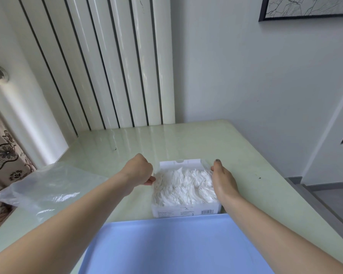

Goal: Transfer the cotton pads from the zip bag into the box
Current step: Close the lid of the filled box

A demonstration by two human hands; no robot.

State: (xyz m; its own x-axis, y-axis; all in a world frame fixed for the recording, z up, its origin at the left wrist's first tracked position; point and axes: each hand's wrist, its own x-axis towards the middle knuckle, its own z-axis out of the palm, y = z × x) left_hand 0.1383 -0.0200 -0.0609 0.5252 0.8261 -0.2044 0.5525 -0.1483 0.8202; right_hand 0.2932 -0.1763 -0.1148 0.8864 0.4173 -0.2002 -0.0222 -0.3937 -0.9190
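Head view: glossy pale-green bench (186, 139) against white wall, ribbed panel (99, 62) behind. Box (186, 211) heaped with cotton pads (183, 186) — left hand (140, 170) grip pinches pads, right hand (223, 178) fingers straight along box side. Zip bag (46, 186) left, blue tray (172, 246) near edge.

1. The left hand (140, 169) is stretched forward, fingers curled under, fingertips pinching.
2. The right hand (223, 177) is stretched forward, fingers held straight, pointing away, thumb alongside.
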